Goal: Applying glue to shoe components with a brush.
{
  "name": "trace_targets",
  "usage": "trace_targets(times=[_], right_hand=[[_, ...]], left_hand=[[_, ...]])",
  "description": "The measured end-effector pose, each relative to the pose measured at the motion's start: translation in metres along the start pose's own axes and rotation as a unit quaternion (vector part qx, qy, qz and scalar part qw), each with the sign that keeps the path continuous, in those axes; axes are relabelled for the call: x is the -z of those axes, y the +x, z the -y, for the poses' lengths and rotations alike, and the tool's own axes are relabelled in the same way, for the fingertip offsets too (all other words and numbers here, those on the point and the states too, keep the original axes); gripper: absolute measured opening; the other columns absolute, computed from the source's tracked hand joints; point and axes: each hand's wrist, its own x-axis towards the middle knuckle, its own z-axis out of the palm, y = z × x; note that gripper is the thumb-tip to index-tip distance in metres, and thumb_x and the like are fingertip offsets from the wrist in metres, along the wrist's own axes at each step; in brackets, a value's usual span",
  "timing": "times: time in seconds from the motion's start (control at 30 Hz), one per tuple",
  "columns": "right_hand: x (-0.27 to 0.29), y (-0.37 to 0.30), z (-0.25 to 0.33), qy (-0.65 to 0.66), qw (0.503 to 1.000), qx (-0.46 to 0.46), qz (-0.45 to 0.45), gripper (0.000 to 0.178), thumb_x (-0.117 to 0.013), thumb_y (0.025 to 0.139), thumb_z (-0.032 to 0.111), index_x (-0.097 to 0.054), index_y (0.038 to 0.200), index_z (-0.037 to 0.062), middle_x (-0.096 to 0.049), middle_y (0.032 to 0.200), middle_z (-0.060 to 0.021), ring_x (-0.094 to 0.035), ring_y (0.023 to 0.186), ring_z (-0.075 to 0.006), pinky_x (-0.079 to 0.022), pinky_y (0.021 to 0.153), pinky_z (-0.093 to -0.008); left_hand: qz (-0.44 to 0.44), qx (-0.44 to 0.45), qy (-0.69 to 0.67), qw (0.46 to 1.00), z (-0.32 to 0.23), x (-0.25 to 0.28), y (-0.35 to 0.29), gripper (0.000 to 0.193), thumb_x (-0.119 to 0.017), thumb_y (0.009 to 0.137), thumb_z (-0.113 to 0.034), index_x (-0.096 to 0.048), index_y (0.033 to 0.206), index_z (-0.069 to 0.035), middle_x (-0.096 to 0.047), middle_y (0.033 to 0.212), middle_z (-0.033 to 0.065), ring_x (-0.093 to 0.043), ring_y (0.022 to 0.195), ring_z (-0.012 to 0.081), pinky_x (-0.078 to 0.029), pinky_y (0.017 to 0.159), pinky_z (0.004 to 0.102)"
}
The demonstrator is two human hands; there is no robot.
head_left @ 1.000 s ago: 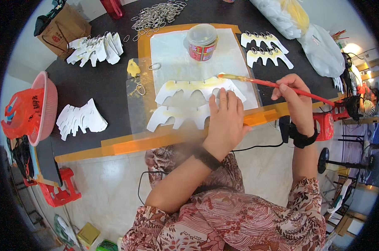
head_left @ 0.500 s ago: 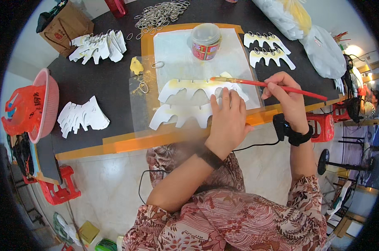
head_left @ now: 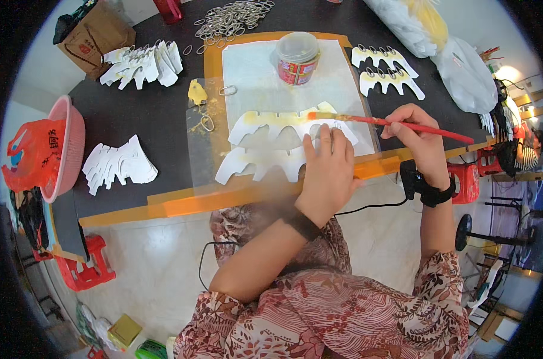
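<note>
1. My right hand pinches the red brush; its tip is at the upper cutout's notched edge, contact unclear.
2. My left hand lies flat, fingers slightly spread, over the right ends of the upper cutout and lower cutout, gripping nothing I can see.
3. Both cutouts show yellow, but no rings; they look part-done to me.
4. Beyond them, the tub stands on a white sheet.
5. Farther out on the worktop, the right pair and upper-left batch carry yellow and rings, seemingly finished.
6. The lower-left stack looks untouched; spare rings lie heaped at the back.
</note>
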Motion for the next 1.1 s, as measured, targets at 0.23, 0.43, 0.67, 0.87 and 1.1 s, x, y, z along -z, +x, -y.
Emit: trace_targets(times=[0.23, 0.43, 0.67, 0.87, 1.1], right_hand=[[-0.006, 0.002, 0.004, -0.009, 1.000, 0.002, 0.010, 0.007, -0.060, 0.090, 0.004, -0.061, 0.095, -0.0004, -0.066, 0.088, -0.0048, -0.063, 0.080, -0.0101, -0.050, 0.075, -0.0249], [0.005, -0.003, 0.003, -0.001, 1.000, 0.015, 0.017, 0.006, -0.060, 0.090, 0.004, -0.061, 0.095, -0.0002, -0.066, 0.088, -0.0046, -0.063, 0.080, -0.0093, -0.049, 0.075, -0.0232], [0.006, -0.006, 0.007, -0.017, 0.999, 0.004, -0.030, 0.007, -0.060, 0.090, 0.003, -0.061, 0.096, -0.0004, -0.065, 0.088, -0.0044, -0.062, 0.082, -0.0089, -0.049, 0.076, -0.0238], [0.001, -0.003, 0.009, -0.020, 0.999, 0.013, -0.029, 0.007, -0.060, 0.090, 0.003, -0.061, 0.095, -0.0007, -0.065, 0.088, -0.0055, -0.063, 0.081, -0.0108, -0.050, 0.076, -0.0251], [-0.017, 0.000, 0.009, 0.004, 1.000, -0.001, 0.022, 0.008, -0.060, 0.091, 0.004, -0.061, 0.096, -0.0006, -0.066, 0.084, -0.0053, -0.062, 0.079, -0.0096, -0.048, 0.072, -0.0236]], left_hand=[[-0.001, 0.000, 0.015, 1.000, 0.001, 0.000, -0.001, 0.080, -0.077, 0.071, -0.049, -0.052, 0.126, 0.004, -0.045, 0.132, 0.0202, -0.036, 0.133, 0.0379, -0.029, 0.104, 0.0599], [-0.002, 0.000, 0.009, 1.000, 0.001, -0.001, -0.001, 0.079, -0.077, 0.071, -0.048, -0.052, 0.125, 0.004, -0.046, 0.132, 0.0196, -0.035, 0.133, 0.0378, -0.029, 0.104, 0.0597], [0.003, 0.001, 0.009, 1.000, 0.001, 0.001, -0.001, 0.079, -0.077, 0.071, -0.047, -0.052, 0.126, 0.004, -0.046, 0.132, 0.0196, -0.035, 0.133, 0.0376, -0.029, 0.104, 0.0597], [0.005, 0.005, 0.008, 1.000, 0.002, -0.001, -0.002, 0.078, -0.077, 0.072, -0.047, -0.052, 0.127, 0.003, -0.045, 0.134, 0.0198, -0.036, 0.133, 0.0374, -0.029, 0.104, 0.0600], [0.003, 0.000, 0.020, 1.000, 0.001, 0.000, -0.002, 0.079, -0.076, 0.071, -0.049, -0.052, 0.127, 0.002, -0.046, 0.132, 0.0184, -0.037, 0.132, 0.0363, -0.030, 0.104, 0.0598]])
